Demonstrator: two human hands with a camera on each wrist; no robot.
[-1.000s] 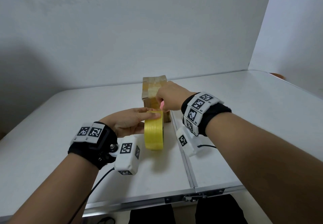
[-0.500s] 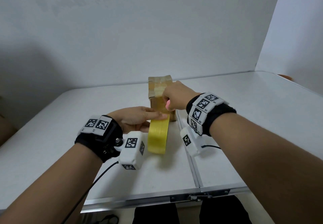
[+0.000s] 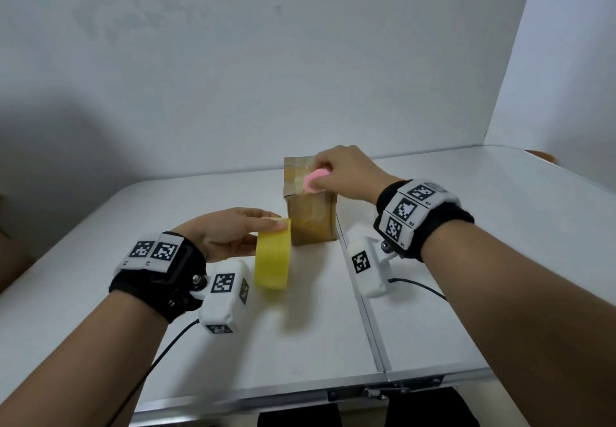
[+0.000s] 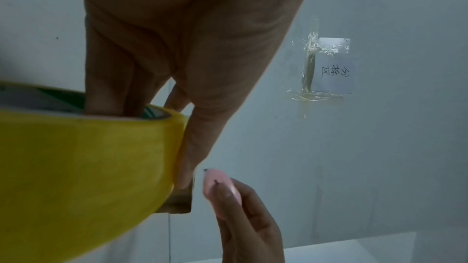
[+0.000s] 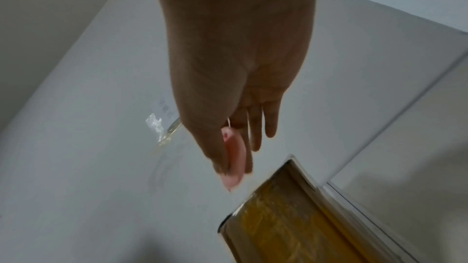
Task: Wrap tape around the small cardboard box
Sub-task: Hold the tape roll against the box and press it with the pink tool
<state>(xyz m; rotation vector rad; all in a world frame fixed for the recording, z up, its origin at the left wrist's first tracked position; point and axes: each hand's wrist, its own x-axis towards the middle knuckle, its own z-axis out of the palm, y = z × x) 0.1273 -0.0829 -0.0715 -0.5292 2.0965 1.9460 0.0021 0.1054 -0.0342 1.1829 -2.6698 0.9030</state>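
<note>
The small cardboard box (image 3: 311, 216) stands upright on the white table (image 3: 466, 260); its faces look glossy with tape. My left hand (image 3: 263, 226) holds the yellow tape roll (image 3: 272, 260) on edge just left of the box front, fingers inside the core (image 4: 113, 95) and thumb along the rim. My right hand (image 3: 328, 173) hovers at the top front edge of the box and pinches a small pink object (image 3: 315, 181) between thumb and fingers. The pink object (image 5: 234, 159) sits above the box (image 5: 291, 223) in the right wrist view. It also shows beside the roll (image 4: 76, 177) as a pink object (image 4: 220, 187).
A seam (image 3: 363, 310) runs front to back through the table just right of the box. The metal front edge with a latch (image 3: 383, 391) lies near me. White walls close the back and right; a paper note (image 4: 331, 67) is taped on the wall.
My right hand with the pink object has risen from low on the box front, by the roll, to the box's top edge. The left hand keeps the roll beside the box.
</note>
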